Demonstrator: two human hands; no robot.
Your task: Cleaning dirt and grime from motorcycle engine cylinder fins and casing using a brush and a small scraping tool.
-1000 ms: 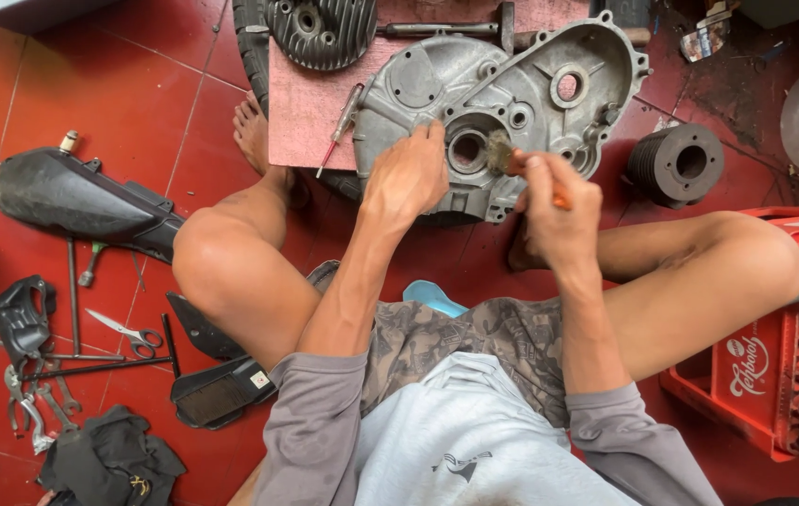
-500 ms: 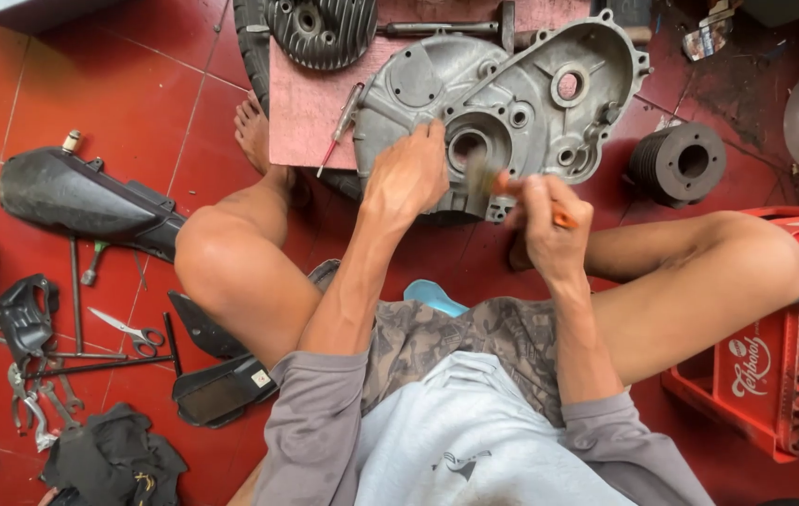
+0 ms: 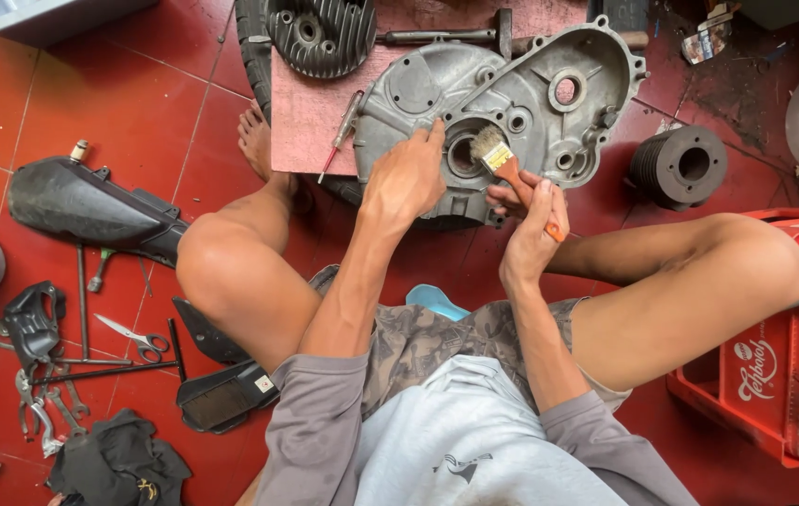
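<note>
Bristles of a small paintbrush (image 3: 490, 145) sit at the rim of the round bore in a grey engine casing (image 3: 503, 103), which lies on a pinkish board (image 3: 310, 117) on the red tiled floor (image 3: 62, 84) between the seated person's knees. The right hand (image 3: 531, 230) is closed around the brush's orange handle, fingers curled tight. The left hand (image 3: 406, 178) lies spread on the casing's lower left edge, fingertips hooked at the bore, pinning it down without gripping anything.

A screwdriver (image 3: 340, 131) lies just beside the casing on the board, a finned cover (image 3: 320, 33) above it, a dark finned cylinder (image 3: 679, 167) to the right. Scissors (image 3: 133, 339) and wrenches (image 3: 44, 412) are scattered well apart on the left.

I'd judge the risk to be the casing rocking on the board if that left palm lifts, or loosened grit falling into the bore instead of out.
</note>
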